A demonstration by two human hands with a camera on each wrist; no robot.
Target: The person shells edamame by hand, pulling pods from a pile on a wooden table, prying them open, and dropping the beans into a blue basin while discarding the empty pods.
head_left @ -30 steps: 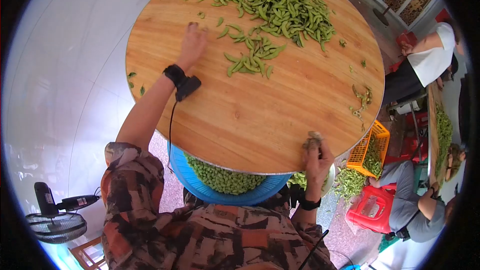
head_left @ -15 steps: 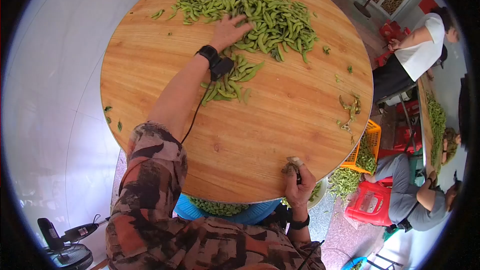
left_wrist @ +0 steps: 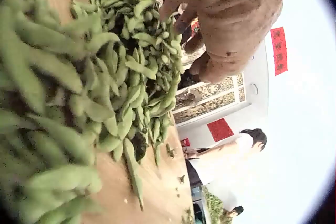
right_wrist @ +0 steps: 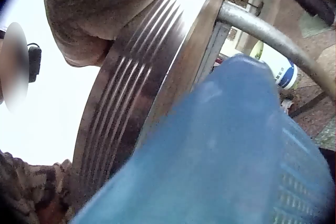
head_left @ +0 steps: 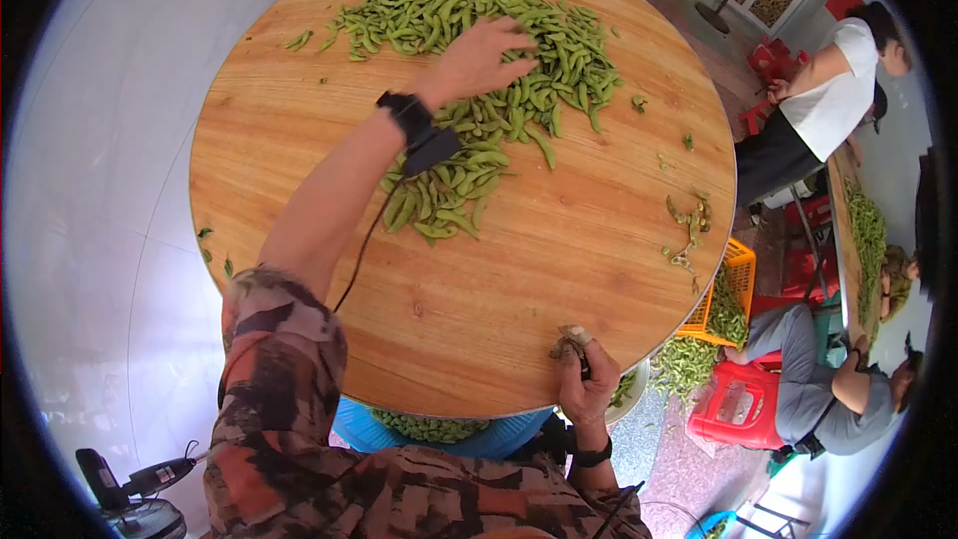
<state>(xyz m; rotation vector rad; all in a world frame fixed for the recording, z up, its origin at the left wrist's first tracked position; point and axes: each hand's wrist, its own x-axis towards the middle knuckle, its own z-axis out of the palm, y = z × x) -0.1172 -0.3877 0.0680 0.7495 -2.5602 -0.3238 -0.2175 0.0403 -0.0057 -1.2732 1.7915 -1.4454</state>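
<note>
Premises: indoor communal workroom, apparently for food preparation; green pods [head_left: 584, 55] heap a round table [head_left: 479, 309] and second table [head_left: 843, 240], with plastic stool [head_left: 738, 404] seating.

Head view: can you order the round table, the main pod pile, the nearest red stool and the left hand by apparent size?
1. Round table
2. Main pod pile
Smallest, unranked: left hand and nearest red stool, which look close in size.
</note>
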